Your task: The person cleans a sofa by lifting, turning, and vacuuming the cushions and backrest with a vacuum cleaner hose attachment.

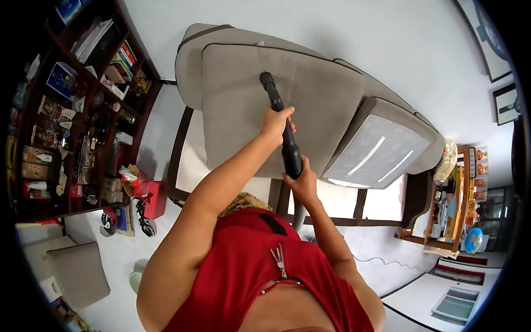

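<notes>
A black vacuum cleaner wand [290, 146] runs up and away from me, its brush nozzle [267, 79] against a large grey-beige sofa cushion [238, 110]. My left hand [276, 123] is wrapped round the upper part of the wand. Lower down, my right hand [303, 182] grips the thick handle end. A grey hose [299, 217] leads down from there beside my red top. The cushion leans upright on the sofa frame [180, 145]. Next to it on the right, another cushion [381, 145] shows its pale underside with two white strips.
A dark wooden shelf unit [124, 119] full of books and boxes stands at left. Near its foot are a red box [156, 199] and shoes [145, 218]. A loose cushion [79, 275] lies lower left. A cord [387, 262] crosses the floor toward a wooden rack [456, 205].
</notes>
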Tool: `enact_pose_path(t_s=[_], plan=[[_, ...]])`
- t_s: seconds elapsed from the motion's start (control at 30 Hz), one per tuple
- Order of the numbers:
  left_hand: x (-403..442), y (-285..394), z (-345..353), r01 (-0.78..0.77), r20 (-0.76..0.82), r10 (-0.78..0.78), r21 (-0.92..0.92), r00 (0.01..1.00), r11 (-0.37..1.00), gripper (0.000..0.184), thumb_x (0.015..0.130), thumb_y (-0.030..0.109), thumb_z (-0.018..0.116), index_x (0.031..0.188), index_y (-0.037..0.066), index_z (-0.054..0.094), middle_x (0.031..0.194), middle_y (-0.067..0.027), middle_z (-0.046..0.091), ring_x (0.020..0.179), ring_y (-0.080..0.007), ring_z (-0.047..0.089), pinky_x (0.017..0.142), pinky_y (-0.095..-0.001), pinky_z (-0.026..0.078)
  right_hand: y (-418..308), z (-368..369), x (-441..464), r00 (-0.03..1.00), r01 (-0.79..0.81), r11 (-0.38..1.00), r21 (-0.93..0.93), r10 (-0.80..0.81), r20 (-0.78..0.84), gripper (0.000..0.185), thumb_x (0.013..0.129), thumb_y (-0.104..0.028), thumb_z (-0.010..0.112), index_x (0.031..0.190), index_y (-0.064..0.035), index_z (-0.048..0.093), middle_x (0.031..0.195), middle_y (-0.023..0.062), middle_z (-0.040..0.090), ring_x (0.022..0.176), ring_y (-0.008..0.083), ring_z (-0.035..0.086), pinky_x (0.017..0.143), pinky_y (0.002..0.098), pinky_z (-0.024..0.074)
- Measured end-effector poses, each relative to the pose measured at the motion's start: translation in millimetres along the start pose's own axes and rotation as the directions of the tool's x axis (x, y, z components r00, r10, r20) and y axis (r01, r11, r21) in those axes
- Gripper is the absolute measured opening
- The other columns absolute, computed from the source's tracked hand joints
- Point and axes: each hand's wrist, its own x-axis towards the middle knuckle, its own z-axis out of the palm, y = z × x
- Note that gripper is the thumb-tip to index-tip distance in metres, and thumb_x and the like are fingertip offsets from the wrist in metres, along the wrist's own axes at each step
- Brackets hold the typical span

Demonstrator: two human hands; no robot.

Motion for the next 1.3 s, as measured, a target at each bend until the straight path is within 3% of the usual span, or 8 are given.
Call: enact_pose_path(t_s=[0.2,0.33,0.5,0.67,0.8,0.9,1.03,1.3], plan=[[24.8,56.8,50.0,-0.154,0.162,0.157,-0.032,0.974,0.988,0.021,0.084,0.013,0.071,0.085,0.004,0.053,0.066,-0.0055,0.053,0.051,-0.0184,0.054,0.047,-0.0368,0.05,-35.8,-32.7,51.9,0.984,0.129,0.988,0.079,-0.118,-0.133,0.064,0.075,-0.023,0.077,0.128,-0.0029,0.047,0.092,0.0276,0.067,0.083,0.0449,0.068,0.073,0.0465,0.0526],[94.4,71.7,45.9,0.0,0.122,0.012,-0.101,0.992,0.995,0.02,0.083,0.01,0.071,0.08,0.001,0.053,0.068,-0.0084,0.051,0.051,-0.0237,0.056,0.051,-0.0409,0.052,-50.8,-40.3,89.9,0.987,0.118,0.993,0.009,-0.116,-0.112,0.062,0.074,-0.024,0.077,0.126,-0.0041,0.049,0.088,0.0272,0.068,0.083,0.0442,0.068,0.073,0.0469,0.0531],[61.6,26.9,32.5,-0.076,0.113,0.08,-0.04,0.99,0.996,0.018,0.081,0.009,0.068,0.08,0.003,0.051,0.067,-0.0077,0.05,0.051,-0.0225,0.057,0.048,-0.04,0.05,-21.3,-34.4,60.2,0.997,0.069,0.998,0.002,-0.069,-0.044,0.064,0.074,-0.024,0.077,0.128,-0.0062,0.048,0.089,0.0278,0.069,0.086,0.0448,0.068,0.074,0.0482,0.0535],[12.1,-15.9,12.0,0.047,0.049,-0.046,-0.018,0.998,0.999,0.021,0.082,0.008,0.066,0.086,0.004,0.046,0.066,-0.006,0.048,0.05,-0.0209,0.056,0.046,-0.0389,0.049,14.3,-20.5,0.7,0.999,0.052,0.999,0.011,-0.052,0.0,0.067,0.073,-0.023,0.078,0.13,-0.0062,0.047,0.091,0.0284,0.068,0.087,0.0453,0.068,0.074,0.049,0.0531],[-11.4,16.1,15.4,-0.121,0.027,0.123,-0.075,0.992,0.99,0.025,0.082,0.008,0.067,0.087,0.006,0.043,0.068,-0.0062,0.047,0.048,-0.0212,0.055,0.042,-0.038,0.048,-5.4,-24.6,12.7,0.995,0.095,0.995,0.041,-0.095,0.012,0.067,0.073,-0.023,0.077,0.13,-0.0063,0.047,0.091,0.0287,0.067,0.086,0.0466,0.067,0.073,0.0495,0.0523],[21.1,65.9,18.3,-0.219,0.031,0.223,-0.085,0.974,0.972,0.026,0.083,0.01,0.071,0.087,0.005,0.046,0.069,-0.0066,0.049,0.046,-0.0208,0.055,0.04,-0.0375,0.047,-42.5,-23.7,56.8,0.968,0.249,0.965,0.08,-0.246,-0.049,0.063,0.073,-0.024,0.075,0.128,-0.0068,0.049,0.087,0.0266,0.068,0.084,0.0455,0.067,0.073,0.0496,0.0521],[83.1,105.2,-5.3,-0.112,0.02,0.114,-0.1,0.993,0.989,0.018,0.085,0.01,0.07,0.084,0.001,0.054,0.069,-0.0068,0.052,0.055,-0.0208,0.057,0.051,-0.0383,0.052,-80.3,-13.8,97.2,0.979,0.198,0.98,-0.002,-0.197,-0.047,0.062,0.073,-0.026,0.075,0.127,-0.0078,0.05,0.086,0.0252,0.069,0.083,0.0442,0.068,0.073,0.0499,0.0526],[31.1,9.0,-24.8,-0.094,0.057,0.099,-0.09,0.993,0.991,0.017,0.084,0.011,0.067,0.077,0.006,0.053,0.062,-0.005,0.051,0.051,-0.0192,0.055,0.049,-0.0373,0.049,-0.9,0.3,42.8,0.989,0.141,0.986,-0.089,-0.136,0.066,0.058,0.074,-0.027,0.076,0.123,-0.0082,0.05,0.086,0.0259,0.069,0.083,0.046,0.068,0.071,0.0504,0.0529]])
